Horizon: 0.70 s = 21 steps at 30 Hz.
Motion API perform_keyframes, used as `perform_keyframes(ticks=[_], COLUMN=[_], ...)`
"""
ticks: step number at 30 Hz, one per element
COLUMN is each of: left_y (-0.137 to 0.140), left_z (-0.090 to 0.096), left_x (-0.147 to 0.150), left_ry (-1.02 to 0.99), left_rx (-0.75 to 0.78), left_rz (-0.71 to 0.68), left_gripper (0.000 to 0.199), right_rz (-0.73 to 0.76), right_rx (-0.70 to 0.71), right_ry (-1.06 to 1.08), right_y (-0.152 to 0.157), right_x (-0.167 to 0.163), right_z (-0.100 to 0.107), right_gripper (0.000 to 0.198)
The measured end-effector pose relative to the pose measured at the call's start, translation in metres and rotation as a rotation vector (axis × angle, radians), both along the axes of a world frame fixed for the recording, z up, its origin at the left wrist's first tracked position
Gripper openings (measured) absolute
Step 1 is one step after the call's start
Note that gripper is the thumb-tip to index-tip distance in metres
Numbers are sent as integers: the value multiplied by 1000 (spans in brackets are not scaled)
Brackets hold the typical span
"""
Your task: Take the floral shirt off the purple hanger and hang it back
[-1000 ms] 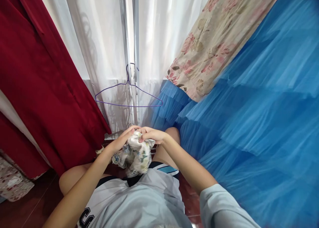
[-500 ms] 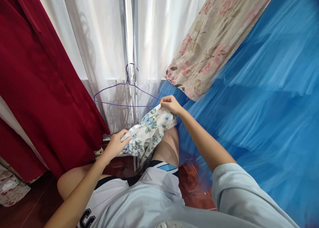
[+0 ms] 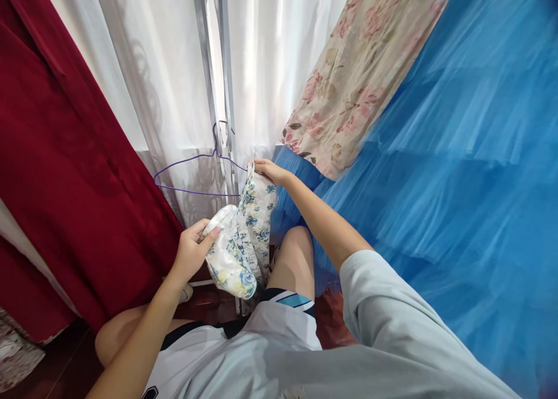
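A white garment (image 3: 259,213) with a blue and yellow flower print hangs between my two hands in front of my knees; its exact kind I cannot make out. My left hand (image 3: 194,246) is closed on its lower left edge, thumb on top. Higher up, my right hand (image 3: 269,171) pinches its upper edge. Just behind the cloth is a thin purple clothes hanger (image 3: 187,155), hooked on near a metal pole. The hanger's right end is hidden by the garment and my right hand.
Grey metal poles (image 3: 224,67) stand before a white curtain (image 3: 270,56). To the left hangs a dark red curtain (image 3: 78,184). On the right are a beige flowered cloth (image 3: 335,96) and layered blue tulle (image 3: 436,213). Red-brown tiles (image 3: 333,323) cover the floor.
My right hand has moved left with the garment's upper edge, now over the hanger's right side. The left hand has shifted slightly left and up, and the cloth between them hangs more folded.
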<state>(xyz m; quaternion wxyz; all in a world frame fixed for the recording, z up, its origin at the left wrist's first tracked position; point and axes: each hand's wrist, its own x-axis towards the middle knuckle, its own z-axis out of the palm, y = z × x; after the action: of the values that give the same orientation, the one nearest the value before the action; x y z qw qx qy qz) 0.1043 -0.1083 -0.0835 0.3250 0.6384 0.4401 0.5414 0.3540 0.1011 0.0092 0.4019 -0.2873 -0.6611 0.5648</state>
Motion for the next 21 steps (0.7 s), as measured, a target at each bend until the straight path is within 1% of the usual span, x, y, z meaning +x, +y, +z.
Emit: perform_keyframes(ticks=[2, 3, 4, 8, 9, 10, 11, 13, 15, 16, 17, 19, 21], left_y=[2, 4, 7, 30, 38, 47, 56, 77, 100, 112, 122, 141, 153], left_z=[2, 3, 3, -5, -7, -9, -10, -7, 6, 15, 26, 52, 76], left_x=[-20, -32, -44, -98, -110, -122, -132, -150, -164, -169, -172, -174, -167], left_ry=[28, 81, 172, 696, 776, 808, 794, 680, 591, 597, 635, 741, 780], left_rx=[-5, -1, 11, 76, 70, 45, 4, -69, -80, -60, -32, 35, 132], left_rz=[9, 3, -5, -24, -15, -6, -1, 15, 50, 90, 150, 313, 477], left_gripper=[27, 26, 24, 17, 17, 17, 16, 13, 12, 12, 11, 11, 16], right_rz=[33, 48, 54, 35, 28, 21, 13, 1, 9, 19, 29, 46, 49], right_rx=[-21, -31, -35, 3, 15, 24, 32, 48, 60, 63, 63, 48, 10], right_ry=[-19, -29, -37, -87, -111, -136, -156, -187, -220, -233, -242, -246, -226], right_y=[-1, -3, -4, -11, -12, -12, -13, -12, -12, -12, -12, -13, -14], right_x=[2, 4, 7, 17, 19, 19, 20, 20, 20, 20, 20, 21, 22], right_z=[0, 2, 4, 20, 23, 27, 29, 32, 32, 32, 31, 29, 27], right_gripper=[14, 14, 15, 18, 18, 17, 17, 18, 20, 21, 22, 23, 24])
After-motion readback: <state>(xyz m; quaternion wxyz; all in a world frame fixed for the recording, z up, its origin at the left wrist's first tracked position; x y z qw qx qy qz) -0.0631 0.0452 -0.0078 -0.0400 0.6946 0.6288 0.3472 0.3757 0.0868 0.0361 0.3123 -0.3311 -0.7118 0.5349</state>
